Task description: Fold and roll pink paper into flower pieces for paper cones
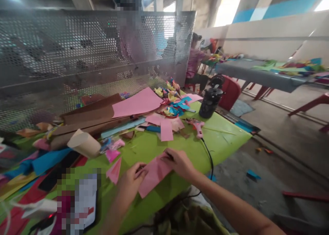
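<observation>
A pink sheet of paper (155,176) lies tilted at the near edge of the green table, between my two hands. My left hand (135,178) pinches its left edge, thumb against fingers. At the top right corner of the sheet, my right hand (180,163) closes its fingers on the paper; the fingertips are partly hidden. A small folded pink paper piece (114,171) rests just left of my left hand. Beyond the hands lie pink paper strips (167,131) and a pink glue gun (198,128) with a black cord.
A black bottle (211,101) stands near the table's right edge. Rolled brown paper (77,134), a large pink sheet (138,103) and paper flowers (171,91) cover the back. A phone (88,200) sits front left. Behind rises a perforated metal panel (89,50); people are beyond it.
</observation>
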{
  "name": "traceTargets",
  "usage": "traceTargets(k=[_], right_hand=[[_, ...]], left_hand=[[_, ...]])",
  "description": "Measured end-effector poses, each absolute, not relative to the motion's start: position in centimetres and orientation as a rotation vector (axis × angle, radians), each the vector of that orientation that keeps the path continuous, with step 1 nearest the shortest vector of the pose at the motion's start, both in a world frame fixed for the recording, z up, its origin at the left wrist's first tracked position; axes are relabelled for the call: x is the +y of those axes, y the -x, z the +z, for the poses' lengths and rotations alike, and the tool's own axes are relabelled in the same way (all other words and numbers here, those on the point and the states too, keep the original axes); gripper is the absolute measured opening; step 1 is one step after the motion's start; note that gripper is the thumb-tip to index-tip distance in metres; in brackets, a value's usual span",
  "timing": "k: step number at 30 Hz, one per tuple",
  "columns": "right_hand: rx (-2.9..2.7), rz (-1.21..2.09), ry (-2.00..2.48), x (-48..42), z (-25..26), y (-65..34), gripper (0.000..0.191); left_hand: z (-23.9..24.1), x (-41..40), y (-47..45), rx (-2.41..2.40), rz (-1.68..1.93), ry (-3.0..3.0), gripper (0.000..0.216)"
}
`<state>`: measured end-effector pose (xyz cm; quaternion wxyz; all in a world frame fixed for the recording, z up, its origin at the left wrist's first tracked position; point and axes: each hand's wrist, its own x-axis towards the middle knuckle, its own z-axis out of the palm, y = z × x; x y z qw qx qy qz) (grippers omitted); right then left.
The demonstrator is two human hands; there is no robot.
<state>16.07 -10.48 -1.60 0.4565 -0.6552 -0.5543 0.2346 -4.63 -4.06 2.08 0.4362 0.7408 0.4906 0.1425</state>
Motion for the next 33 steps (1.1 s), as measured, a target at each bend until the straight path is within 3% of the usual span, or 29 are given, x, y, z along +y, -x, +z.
traceTargets(k=[10,22,27,33], right_hand=[[-1.198,0.708,1.585,-12.0,-2.0,-17.1,0.031],[-1.213,0.743,1.693,-12.5,-1.9,-17.2,0.035],[-1.421,0.589,1.8,-12.3,-2.5,-17.3,0.035],[-1.742,0.318,1.849,-12.2,-4.1,-17.0,0.031]], left_hand=[[0.8,-5.8,4.8,1.13,0.715,-1.409,0.035],[0.2,-6.6,5.0,1.114,0.773,-1.359,0.037],[-0.1,-6.8,5.1,1.246,0.724,-1.575,0.039],[-1.1,-8.3,4.5,1.483,0.569,-2.399,0.05]])
